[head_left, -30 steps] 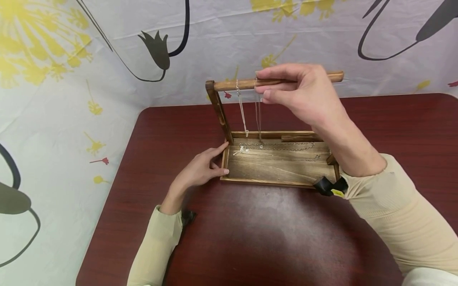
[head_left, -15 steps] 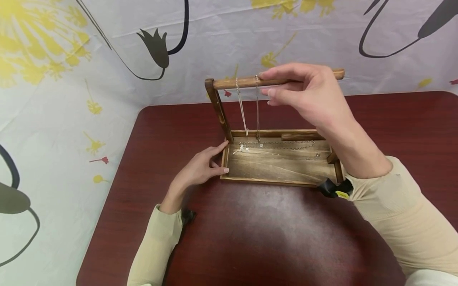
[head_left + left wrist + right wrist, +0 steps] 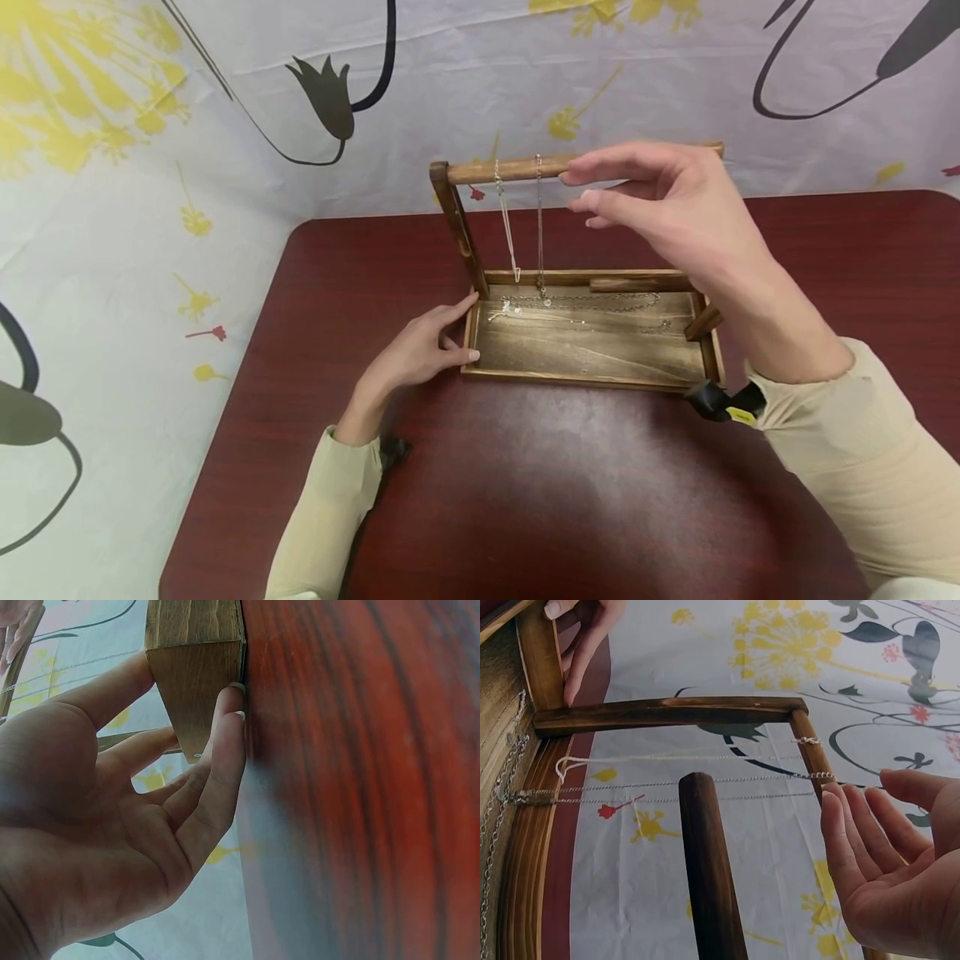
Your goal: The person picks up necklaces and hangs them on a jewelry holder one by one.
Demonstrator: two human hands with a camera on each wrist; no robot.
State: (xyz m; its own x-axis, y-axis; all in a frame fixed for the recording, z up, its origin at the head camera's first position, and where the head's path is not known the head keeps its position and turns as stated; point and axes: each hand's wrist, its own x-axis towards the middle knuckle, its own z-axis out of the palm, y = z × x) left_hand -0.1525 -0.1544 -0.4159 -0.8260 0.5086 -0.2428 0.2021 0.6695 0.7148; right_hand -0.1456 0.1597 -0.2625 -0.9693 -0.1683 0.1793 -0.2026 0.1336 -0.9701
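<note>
A: What is the right hand (image 3: 675,200) doing at the bar (image 3: 498,170)?

B: Hovering beside it, fingers parted and grasping nothing; whether a fingertip is touching the wood, I cannot tell

A: And the necklaces?

B: Both are hanging from the bar: the pale necklace (image 3: 507,233) nearer the upright (image 3: 459,233), the darker necklace (image 3: 540,242) just beside it, between it and the right hand. Judgement: the spacing is probably keeping the strands from tangling

A: How is the left hand (image 3: 416,354) set?

B: Unclenched, spanning the left end of the tray (image 3: 570,381), thumb at the front and index finger towards the back corner. Likely it is steadying the base, since the right hand is working high above it

A: Anything standing in the way?

B: Loose chains (image 3: 507,308) are lying on the tray floor, near the low end of the darker necklace; contact is too fine to read. A slanting peg (image 3: 703,323) is rising at the tray's right end. The whole stand is resting on a dark red table (image 3: 585,475), and a printed backdrop (image 3: 450,83) is closing off the space behind
</note>
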